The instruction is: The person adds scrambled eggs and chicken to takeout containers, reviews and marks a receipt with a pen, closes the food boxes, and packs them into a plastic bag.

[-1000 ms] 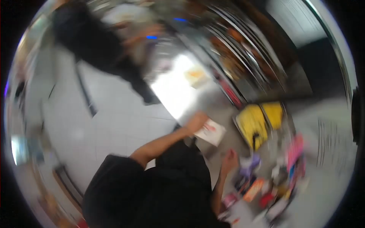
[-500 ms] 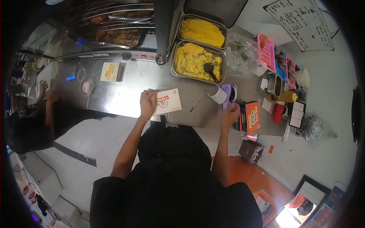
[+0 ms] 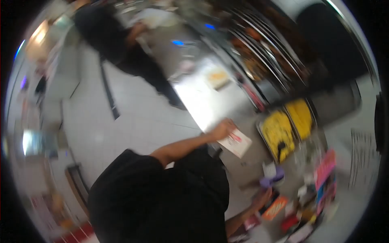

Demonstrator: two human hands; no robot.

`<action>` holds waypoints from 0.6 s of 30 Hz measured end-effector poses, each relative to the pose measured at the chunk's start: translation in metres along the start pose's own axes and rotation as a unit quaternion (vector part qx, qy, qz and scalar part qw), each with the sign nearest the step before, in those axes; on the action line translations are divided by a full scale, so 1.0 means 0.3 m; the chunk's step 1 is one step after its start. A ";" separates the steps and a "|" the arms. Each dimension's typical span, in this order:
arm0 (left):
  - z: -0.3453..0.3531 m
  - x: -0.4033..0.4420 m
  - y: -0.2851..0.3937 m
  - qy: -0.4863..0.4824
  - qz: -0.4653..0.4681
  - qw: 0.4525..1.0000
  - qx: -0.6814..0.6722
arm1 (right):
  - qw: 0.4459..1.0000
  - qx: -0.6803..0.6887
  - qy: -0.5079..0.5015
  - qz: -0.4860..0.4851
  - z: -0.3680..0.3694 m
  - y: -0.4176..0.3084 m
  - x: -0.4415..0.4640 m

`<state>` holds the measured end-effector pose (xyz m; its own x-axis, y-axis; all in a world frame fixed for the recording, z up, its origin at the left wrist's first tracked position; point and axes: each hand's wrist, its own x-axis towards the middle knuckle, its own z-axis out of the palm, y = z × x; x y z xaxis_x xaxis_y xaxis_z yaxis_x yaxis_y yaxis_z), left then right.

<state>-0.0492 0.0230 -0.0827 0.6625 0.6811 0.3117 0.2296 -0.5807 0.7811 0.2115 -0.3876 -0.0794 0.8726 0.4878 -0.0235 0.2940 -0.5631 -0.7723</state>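
Note:
The picture is smeared by motion. My left hand (image 3: 224, 128) grips one edge of a flat white box (image 3: 236, 142) with red print, over the steel counter's front edge. Lower right, my right hand (image 3: 262, 197) is beside a purple tape dispenser (image 3: 272, 176) and an orange and black box (image 3: 275, 207); its fingers are too blurred to tell whether they touch either. Beyond the white box stand two metal trays of yellow food (image 3: 278, 131), a black spoon (image 3: 281, 148) in the nearer one.
A co-worker in dark clothes (image 3: 103, 34) stands at the counter's far end. A small yellow-printed box (image 3: 217, 77) sits on the counter (image 3: 194, 95). Behind it is a glass display case (image 3: 263, 48) with food. Pink baskets (image 3: 325, 168) and clutter line the right side.
The view has swung left and tilted since half a second ago, blurring the scene. The white box is still in my left hand. My right hand stays near the purple dispenser.

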 end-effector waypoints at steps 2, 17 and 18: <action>0.007 -0.013 -0.020 0.035 0.060 0.996 0.052 | 0.993 0.061 0.048 -0.086 0.052 0.161 0.008; 0.013 -0.009 0.056 -0.116 0.155 0.954 0.230 | 0.985 0.115 -0.119 -0.043 0.272 -0.404 -0.101; 0.010 -0.008 0.060 -0.115 0.155 0.955 0.227 | 0.982 0.111 -0.150 -0.009 0.328 -0.566 -0.067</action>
<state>-0.0447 0.0096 -0.0710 0.8759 0.3591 0.3223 0.2473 -0.9077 0.3390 0.1057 -0.2361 -0.0101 0.7046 0.6894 -0.1682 0.1868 -0.4089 -0.8933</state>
